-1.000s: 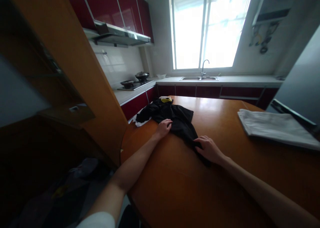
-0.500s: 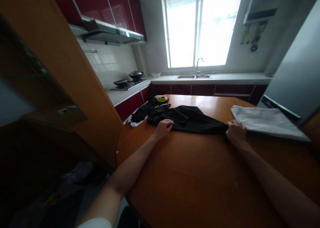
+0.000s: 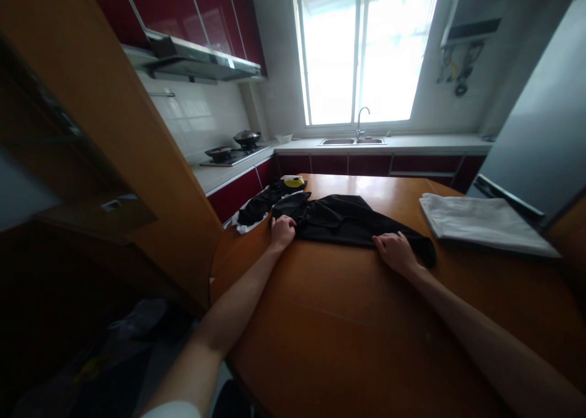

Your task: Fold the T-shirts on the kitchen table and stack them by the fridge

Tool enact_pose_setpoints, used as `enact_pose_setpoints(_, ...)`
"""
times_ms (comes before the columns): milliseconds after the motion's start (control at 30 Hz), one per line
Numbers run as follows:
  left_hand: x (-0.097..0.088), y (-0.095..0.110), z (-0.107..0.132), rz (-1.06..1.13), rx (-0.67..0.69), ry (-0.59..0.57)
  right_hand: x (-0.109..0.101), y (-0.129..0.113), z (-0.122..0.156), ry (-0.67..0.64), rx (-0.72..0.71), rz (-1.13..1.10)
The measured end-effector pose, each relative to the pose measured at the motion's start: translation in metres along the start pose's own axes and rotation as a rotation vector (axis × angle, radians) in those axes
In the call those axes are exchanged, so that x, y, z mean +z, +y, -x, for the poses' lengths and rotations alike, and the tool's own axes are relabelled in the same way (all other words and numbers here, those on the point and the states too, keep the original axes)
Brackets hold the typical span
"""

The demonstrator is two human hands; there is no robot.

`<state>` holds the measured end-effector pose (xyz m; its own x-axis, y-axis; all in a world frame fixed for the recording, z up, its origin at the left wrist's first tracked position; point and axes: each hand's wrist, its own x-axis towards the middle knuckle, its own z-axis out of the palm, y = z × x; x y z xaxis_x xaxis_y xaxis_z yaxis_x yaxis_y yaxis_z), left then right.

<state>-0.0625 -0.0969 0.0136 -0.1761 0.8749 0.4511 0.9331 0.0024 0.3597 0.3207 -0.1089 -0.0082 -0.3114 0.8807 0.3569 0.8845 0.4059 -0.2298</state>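
Observation:
A black garment (image 3: 341,213) lies lengthwise across the wooden table (image 3: 329,320), somewhat wrinkled; its exact kind does not show. My left hand (image 3: 282,231) is closed on the garment's near edge toward its left end. At the near edge on the right, my right hand (image 3: 394,250) has its fingers curled onto the cloth, their tips partly hidden. The garment's right end extends past that hand, lying loose on the tabletop.
Folded white cloth (image 3: 485,223) lies at the table's right. Black and white clothing with a yellow patch (image 3: 293,182) sits at the far left. Beyond are a stove (image 3: 235,157), a sink (image 3: 352,141) and a fridge (image 3: 531,113). A wooden partition (image 3: 151,180) borders the left side.
My right hand has let go of the garment's right end and moved left along its near edge. My left hand has shifted left toward the other end.

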Motion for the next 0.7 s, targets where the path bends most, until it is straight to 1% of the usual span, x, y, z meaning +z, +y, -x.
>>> enact_pose_setpoints(33, -0.003, 0.005, 0.001, 0.007, 0.018, 0.024, -0.002, 0.000, 0.000, 0.022, 0.023, 0.018)
enact_pose_setpoints(100, -0.007, 0.016, 0.005, 0.038, 0.083, 0.110, -0.007, -0.001, 0.000, 0.058, 0.049, 0.038)
enact_pose_setpoints(167, -0.007, 0.029, 0.010, 0.076, 0.204, 0.168, -0.010, -0.003, 0.001, 0.059, 0.042, 0.020)
enact_pose_setpoints(200, -0.005, 0.036, 0.013, 0.087, 0.277, 0.158, -0.010, -0.005, 0.001, 0.056, 0.027, 0.003)
enact_pose_setpoints(233, -0.002, 0.041, 0.015, 0.086, 0.344, 0.111, -0.010, -0.008, 0.002, 0.062, 0.008, -0.013)
enact_pose_setpoints(300, 0.008, 0.049, 0.019, 0.060, 0.433, -0.046, -0.007, -0.012, 0.003, 0.105, -0.042, -0.030)
enact_pose_setpoints(367, 0.019, 0.052, 0.022, 0.027, 0.457, -0.221, -0.004, -0.015, 0.004, 0.144, -0.074, -0.020)
enact_pose_setpoints(433, 0.029, 0.050, 0.024, 0.012, 0.460, -0.357, 0.000, -0.015, 0.004, 0.118, -0.062, -0.004)
enact_pose_setpoints(467, 0.032, 0.049, 0.025, 0.013, 0.468, -0.394, 0.003, -0.014, 0.004, 0.085, -0.044, -0.001)
enact_pose_setpoints(533, 0.034, 0.046, 0.025, 0.022, 0.488, -0.406, 0.007, -0.011, 0.004, 0.020, -0.005, -0.004)
enact_pose_setpoints(600, 0.031, 0.045, 0.025, 0.036, 0.511, -0.362, 0.011, -0.007, 0.004, -0.003, 0.020, -0.013)
enact_pose_setpoints(700, 0.018, 0.047, 0.022, 0.108, 0.562, -0.299, 0.009, -0.006, 0.003, 0.058, 0.022, -0.043)
